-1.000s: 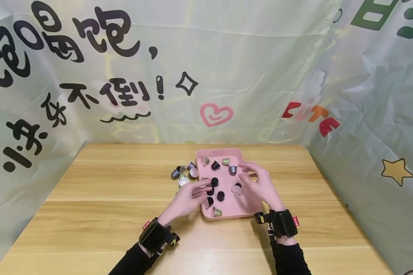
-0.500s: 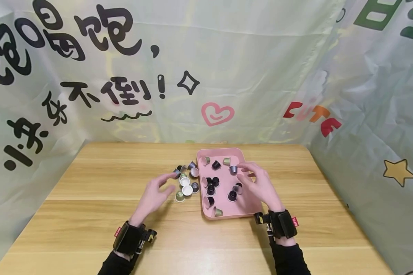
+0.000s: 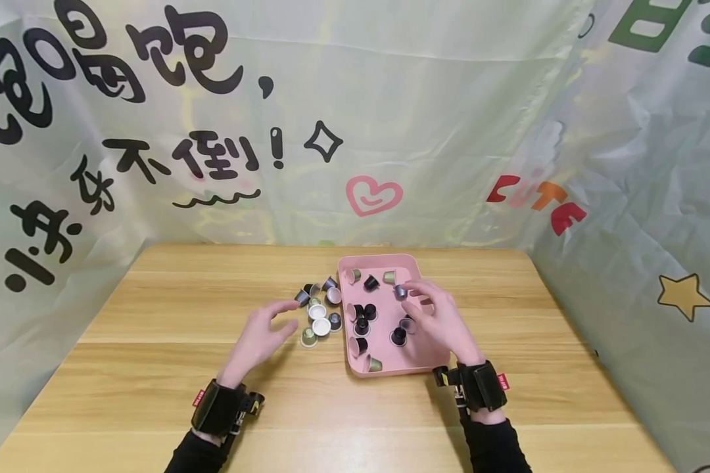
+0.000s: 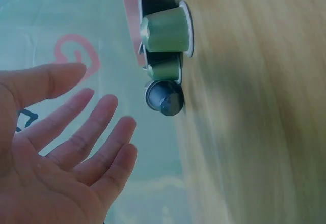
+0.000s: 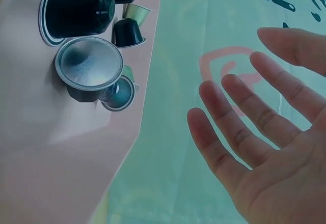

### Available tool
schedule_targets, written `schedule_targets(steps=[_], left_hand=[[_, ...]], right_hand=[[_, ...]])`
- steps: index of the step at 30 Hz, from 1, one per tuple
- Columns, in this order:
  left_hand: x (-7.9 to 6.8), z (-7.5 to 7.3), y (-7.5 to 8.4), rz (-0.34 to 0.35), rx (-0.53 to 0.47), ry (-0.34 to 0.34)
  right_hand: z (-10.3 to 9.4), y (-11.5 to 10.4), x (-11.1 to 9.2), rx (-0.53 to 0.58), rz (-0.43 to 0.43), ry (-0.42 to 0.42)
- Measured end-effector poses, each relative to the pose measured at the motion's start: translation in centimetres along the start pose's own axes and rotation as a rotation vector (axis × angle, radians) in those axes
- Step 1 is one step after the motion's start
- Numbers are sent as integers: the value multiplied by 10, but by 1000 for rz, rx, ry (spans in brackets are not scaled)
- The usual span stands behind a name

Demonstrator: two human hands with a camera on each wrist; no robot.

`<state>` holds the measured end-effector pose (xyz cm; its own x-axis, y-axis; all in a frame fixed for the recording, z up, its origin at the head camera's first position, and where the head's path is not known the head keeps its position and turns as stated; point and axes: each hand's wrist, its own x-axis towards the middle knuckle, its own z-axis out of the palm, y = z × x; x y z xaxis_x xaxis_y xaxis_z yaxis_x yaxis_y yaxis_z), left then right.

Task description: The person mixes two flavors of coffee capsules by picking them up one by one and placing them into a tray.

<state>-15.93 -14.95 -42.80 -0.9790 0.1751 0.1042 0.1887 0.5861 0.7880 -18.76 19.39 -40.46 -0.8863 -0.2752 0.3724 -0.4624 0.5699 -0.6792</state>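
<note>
Several coffee capsules lie in a pink tray (image 3: 432, 351), among them a black capsule (image 3: 399, 336), a green capsule (image 3: 374, 364) and a blue-grey capsule (image 3: 400, 292). Over the tray's right side hovers my right hand (image 3: 440, 318), fingers spread and holding nothing; the right wrist view shows its palm apart from a silver-lidded capsule (image 5: 89, 63). Left of the tray is a cluster of capsules on the table, with a white-lidded capsule (image 3: 321, 327) and a green capsule (image 4: 167, 30). Beside this cluster my left hand (image 3: 263, 338) is held with loose fingers, touching no capsule.
The wooden table (image 3: 183, 381) reaches back to a printed cloth backdrop (image 3: 449, 131), with a second cloth side (image 3: 639, 230) on the right. The tray has a low raised rim.
My left hand has moved left, from over the tray's left edge to beside the loose capsules. One black capsule in the tray now stands further right. My right hand has shifted slightly left.
</note>
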Motion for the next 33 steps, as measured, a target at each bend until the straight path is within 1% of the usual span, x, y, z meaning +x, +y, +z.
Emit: schedule_targets(steps=[5, 9, 11, 18, 27, 33], left_hand=[[-1, 7, 0, 45, 55, -30], [-3, 11, 2, 47, 93, -61], [-4, 12, 2, 60, 113, -69], [-6, 14, 2, 152, 246, -91], [-5, 17, 0, 203, 290, -102], [-5, 17, 0, 215, 325, -110]], right_hand=[[0, 0, 0, 3, 10, 0], [-1, 0, 1, 5, 6, 0], [-1, -1, 1, 8, 3, 0], [0, -2, 0, 7, 2, -3], [-1, -1, 0, 12, 11, -1], [-1, -1, 0, 17, 14, 0]])
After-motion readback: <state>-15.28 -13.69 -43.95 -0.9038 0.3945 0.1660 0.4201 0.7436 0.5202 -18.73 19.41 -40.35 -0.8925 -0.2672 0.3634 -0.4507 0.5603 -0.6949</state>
